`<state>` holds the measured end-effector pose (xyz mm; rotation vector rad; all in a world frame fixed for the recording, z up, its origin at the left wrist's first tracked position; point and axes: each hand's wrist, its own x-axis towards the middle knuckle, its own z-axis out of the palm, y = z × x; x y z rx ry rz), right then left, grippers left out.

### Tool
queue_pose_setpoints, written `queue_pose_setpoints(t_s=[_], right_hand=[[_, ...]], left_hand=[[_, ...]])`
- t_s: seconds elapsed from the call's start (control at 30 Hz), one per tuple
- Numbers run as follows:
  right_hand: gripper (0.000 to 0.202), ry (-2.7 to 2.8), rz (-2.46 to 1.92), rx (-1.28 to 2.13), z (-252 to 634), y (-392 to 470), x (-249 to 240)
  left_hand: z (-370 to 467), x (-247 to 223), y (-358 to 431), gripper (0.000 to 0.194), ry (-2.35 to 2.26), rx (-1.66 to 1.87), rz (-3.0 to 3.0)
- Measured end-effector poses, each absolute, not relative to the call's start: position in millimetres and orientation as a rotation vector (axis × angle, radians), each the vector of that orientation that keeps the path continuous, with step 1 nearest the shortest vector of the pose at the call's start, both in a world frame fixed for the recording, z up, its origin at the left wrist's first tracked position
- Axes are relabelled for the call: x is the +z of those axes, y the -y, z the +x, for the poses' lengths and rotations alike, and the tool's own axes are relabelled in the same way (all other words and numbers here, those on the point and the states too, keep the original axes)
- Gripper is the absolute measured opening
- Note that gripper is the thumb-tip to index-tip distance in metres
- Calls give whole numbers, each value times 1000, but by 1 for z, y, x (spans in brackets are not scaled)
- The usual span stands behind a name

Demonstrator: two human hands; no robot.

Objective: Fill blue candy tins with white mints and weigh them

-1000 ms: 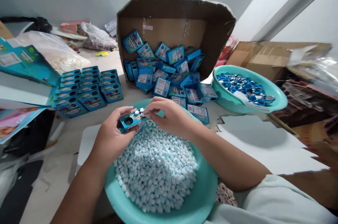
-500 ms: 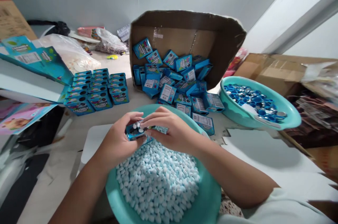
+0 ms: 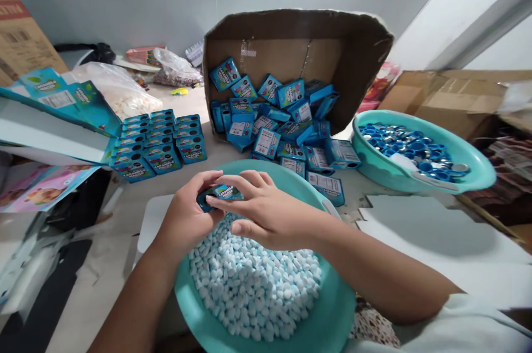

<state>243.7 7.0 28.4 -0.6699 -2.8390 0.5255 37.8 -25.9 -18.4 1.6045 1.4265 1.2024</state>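
The left hand (image 3: pixel 189 214) grips a small blue candy box (image 3: pixel 228 192) printed CARAMELO MACIZO, its fingers clamped around the box's left end, with the thumb along the near side. The right hand (image 3: pixel 266 209) reaches across from the other side with its fingers spread apart; one fingertip rests against the left end of the box, another finger arches over its top, and the thumb stands clear below. The box is held above the far part of a round turquoise basin (image 3: pixel 336 303), which holds a heap of white and pale-blue candies (image 3: pixel 253 281). Beyond the basin, a brown cardboard box (image 3: pixel 282 51) lies on its side, its opening facing the person, and a jumble of matching blue boxes (image 3: pixel 266 142) spills from it onto the worktop (image 3: pixel 110 242). To the left, more of them stand in three tight rows (image 3: pixel 162 158), round dark openings on their tops, beside an unfolded teal display carton (image 3: pixel 89 101). Behind that carton lies a clear plastic bag (image 3: pixel 118 87) with pale contents. To the right, a second turquoise basin (image 3: pixel 477 175) is filled with small blue and silvery pieces (image 3: pixel 411 148), and a white cardboard sheet (image 3: pixel 432 236) lies flat in front of it.
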Motion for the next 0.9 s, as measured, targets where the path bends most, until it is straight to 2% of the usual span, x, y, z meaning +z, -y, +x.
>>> queue_pose_setpoints(t_s=[0.13, 0.3, 0.43, 0.53, 0.6, 0.67, 0.73, 0.9], right_hand=[[71, 2793, -675, 542, 244, -8, 25], [84, 2424, -735, 823, 244, -19, 18], [73, 2228, -955, 901, 240, -27, 13], [58, 2467, -1191, 857, 235, -29, 10], [58, 2746, -1316, 813, 232, -28, 8], [62, 2975, -1340, 851, 231, -26, 4], [67, 3126, -1257, 952, 230, -23, 0], [85, 3276, -1044, 836, 227, -20, -12]], left_hand=[[38, -20, 25, 57, -1419, 1219, 1612], [38, -22, 27, 57, -1418, 1297, 1609], [20, -3, 30, 58, -1502, 1530, 1598], [-10, 18, 33, 60, -1448, 1679, 1588], [-31, 26, 36, 63, -1429, 1686, 1624], [-51, 27, 38, 66, -1479, 1626, 1676], [-68, 21, 40, 60, -1587, 1512, 1719], [-94, 0, 34, 44, -1744, 925, 1768]])
